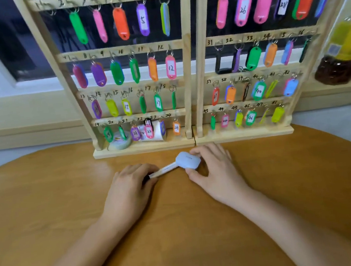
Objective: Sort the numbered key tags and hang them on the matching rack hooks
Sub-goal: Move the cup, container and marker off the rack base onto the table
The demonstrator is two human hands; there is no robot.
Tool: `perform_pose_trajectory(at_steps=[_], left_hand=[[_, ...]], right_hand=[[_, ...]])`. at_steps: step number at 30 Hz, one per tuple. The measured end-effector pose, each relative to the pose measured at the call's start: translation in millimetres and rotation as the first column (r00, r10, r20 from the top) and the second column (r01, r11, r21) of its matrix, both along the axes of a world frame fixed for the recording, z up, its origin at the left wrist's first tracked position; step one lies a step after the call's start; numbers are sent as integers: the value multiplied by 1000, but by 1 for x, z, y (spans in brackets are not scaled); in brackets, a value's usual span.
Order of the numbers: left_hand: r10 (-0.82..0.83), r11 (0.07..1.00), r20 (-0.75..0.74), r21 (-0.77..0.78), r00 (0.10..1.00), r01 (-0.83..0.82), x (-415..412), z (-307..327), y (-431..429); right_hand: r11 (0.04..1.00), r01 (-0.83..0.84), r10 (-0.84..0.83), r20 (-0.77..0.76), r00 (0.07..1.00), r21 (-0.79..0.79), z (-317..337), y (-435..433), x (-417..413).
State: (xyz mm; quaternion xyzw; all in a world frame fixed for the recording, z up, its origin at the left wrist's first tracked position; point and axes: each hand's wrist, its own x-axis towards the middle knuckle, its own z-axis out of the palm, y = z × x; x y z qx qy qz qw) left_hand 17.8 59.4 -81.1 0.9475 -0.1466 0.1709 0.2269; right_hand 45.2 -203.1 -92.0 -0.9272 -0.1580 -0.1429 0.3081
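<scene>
Two wooden racks stand side by side at the table's far edge, the left rack (189,69) numbered 1 to 24 and the right rack (201,67) numbered 25 to 48. Coloured key tags hang on almost every hook, among them a pink tag 12 (171,67) and a green tag 40 (259,90). Hook 1 at the top left looks bare. My left hand (130,187) grips one end of a white marker pen (163,170) on the table. My right hand (214,168) pinches a small pale blue oval case (188,160) that lies over the pen's other end.
A roll of tape (119,142) and a white paper cup (154,133) sit on the left rack's base behind the lowest tags. A bottle with a yellow label (345,50) lies on the window sill at the right. The round wooden table (182,231) fills the foreground.
</scene>
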Motion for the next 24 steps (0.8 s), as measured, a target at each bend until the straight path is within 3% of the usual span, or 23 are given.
perform_pose_trajectory(at_steps=[11,14,18,24], left_hand=[[117,985,-73,-115,990,-125,-6,-2,78],[124,981,-40,-147,992,-128,1,-1,76],[150,979,32,-147,988,-144,21,0,75],[217,972,54,-103,975,-210,50,-5,73]], right_hand=[[985,-129,125,-42,991,-116,5,66,4],[994,-111,111,-86,990,2,4,75,14],[966,50,-40,-45,998,255,3,85,34],[947,128,-127,-20,992,296,6,107,52]])
